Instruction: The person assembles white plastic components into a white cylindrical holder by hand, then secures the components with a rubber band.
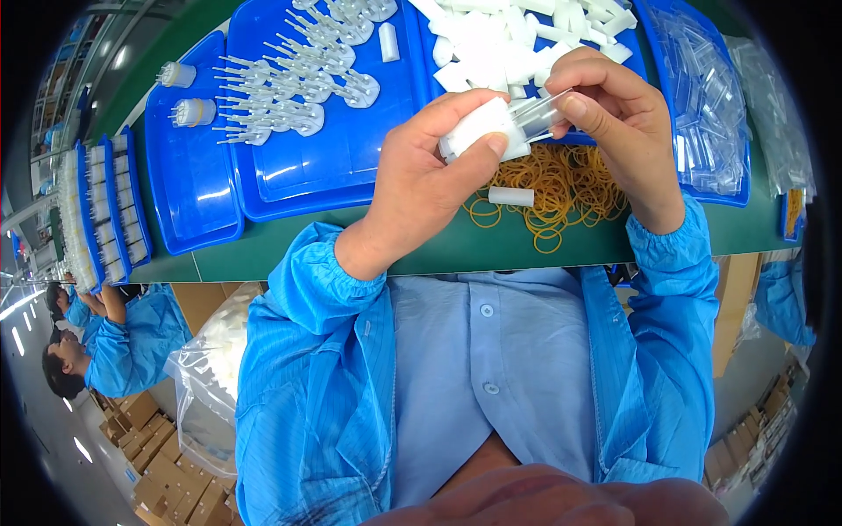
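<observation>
In front of my chest, my left hand [412,180] grips a white plastic part [478,127] between thumb and fingers. My right hand [631,110] pinches a clear plastic piece [537,116] that meets the right end of the white part, where thin prongs show. Whether the clear piece surrounds the prongs or lies beside them I cannot tell. Just below both hands, a pile of yellow-brown rubber bands [574,184] lies on the green table [421,254]. A short white cylinder [511,196] rests on the pile's left side.
A blue tray [307,188] holds rows of white pronged parts [298,79]. White blocks [491,48] fill another tray; clear pieces [702,88] fill the right one. Two banded bundles [193,112] sit in the left tray [193,193]. Another person [132,342] works at left.
</observation>
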Demonstrator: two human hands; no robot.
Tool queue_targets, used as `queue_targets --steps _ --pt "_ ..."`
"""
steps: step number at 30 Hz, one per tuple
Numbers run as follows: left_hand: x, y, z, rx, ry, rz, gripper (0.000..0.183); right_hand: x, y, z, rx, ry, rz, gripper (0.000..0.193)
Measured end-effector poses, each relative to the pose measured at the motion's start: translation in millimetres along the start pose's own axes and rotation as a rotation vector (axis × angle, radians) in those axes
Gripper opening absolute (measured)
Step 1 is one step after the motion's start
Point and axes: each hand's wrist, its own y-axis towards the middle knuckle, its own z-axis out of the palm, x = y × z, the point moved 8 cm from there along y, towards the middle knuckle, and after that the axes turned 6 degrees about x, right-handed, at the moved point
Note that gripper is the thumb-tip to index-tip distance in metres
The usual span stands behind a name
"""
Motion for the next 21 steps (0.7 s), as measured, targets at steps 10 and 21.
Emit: queue_targets --steps 10,21 --pt "-4.8 -0.9 -1.6 -0.048 0.023 -0.001 0.030 6.4 -1.6 3.5 0.002 -0.039 -0.074 0.016" --pt "-5.2 -0.4 -2.5 -0.060 0.070 0.060 0.028 10.9 -3.9 5.0 -0.030 -0.094 -0.034 0.018"
